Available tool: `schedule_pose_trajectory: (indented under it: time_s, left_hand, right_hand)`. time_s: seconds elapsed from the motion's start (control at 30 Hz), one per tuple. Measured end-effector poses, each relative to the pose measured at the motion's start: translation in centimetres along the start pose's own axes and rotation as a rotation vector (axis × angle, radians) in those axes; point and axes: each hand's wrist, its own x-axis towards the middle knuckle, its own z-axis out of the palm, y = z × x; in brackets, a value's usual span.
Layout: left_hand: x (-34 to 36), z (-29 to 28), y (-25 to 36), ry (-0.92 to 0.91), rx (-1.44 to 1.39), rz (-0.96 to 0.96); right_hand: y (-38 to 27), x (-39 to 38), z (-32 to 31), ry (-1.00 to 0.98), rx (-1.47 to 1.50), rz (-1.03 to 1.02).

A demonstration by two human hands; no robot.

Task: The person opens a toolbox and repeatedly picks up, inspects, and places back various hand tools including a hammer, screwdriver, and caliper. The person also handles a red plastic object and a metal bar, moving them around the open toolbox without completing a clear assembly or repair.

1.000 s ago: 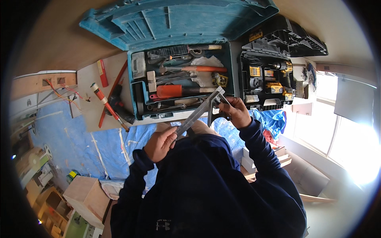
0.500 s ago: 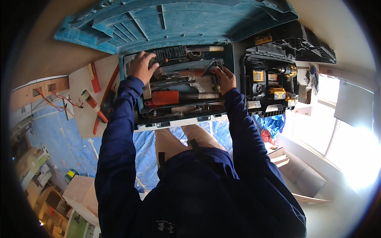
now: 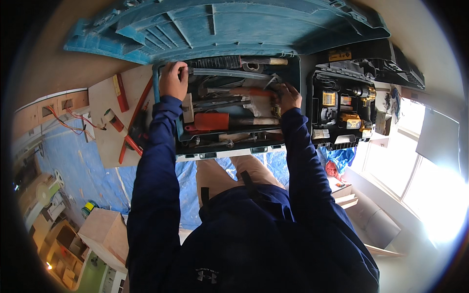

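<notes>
Both hands have gone a little deeper into the big open blue plastic tool case [image 3: 166, 105] than half a second ago. The left hand [image 3: 173, 80] is curled around a long grey metal bar [image 3: 229, 74] at the case's far left corner. The right hand [image 3: 288, 96] presses closed fingers among an orange-handled tool [image 3: 220, 121] and others. A black tool case [image 3: 342, 115] sits close on the right. Blue sheet [image 3: 97, 180] covers the floor.

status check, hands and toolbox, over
Left hand gripping the toolbox left rim. Right hand down among the tools by the orange-handled tool. Lid open, nothing blocking.
</notes>
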Motion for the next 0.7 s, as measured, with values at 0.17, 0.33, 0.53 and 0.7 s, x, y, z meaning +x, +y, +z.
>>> schedule_pose_trajectory:
  time_s: [0.17, 0.33, 0.53, 0.7]
  left_hand:
    - [-4.2, 3.0, 1.3, -0.154, 0.034, -0.057]
    - [-3.8, 3.8, 2.7, -0.159, -0.054, -0.236]
    - [-7.8, 3.6, -0.2, -0.088, -0.147, -0.102]
    - [-9.7, 2.8, 2.2, 0.083, -0.032, 0.056]
  right_hand:
    - [-0.9, -0.2, -0.8, 0.003, 0.060, -0.015]
    - [-0.4, 0.3, -1.5, -0.040, -0.052, -0.097]
    - [1.9, 1.8, -3.3, -0.216, -0.363, -0.327]
    - [2.3, 4.3, -1.5, -0.078, -0.209, -0.141]
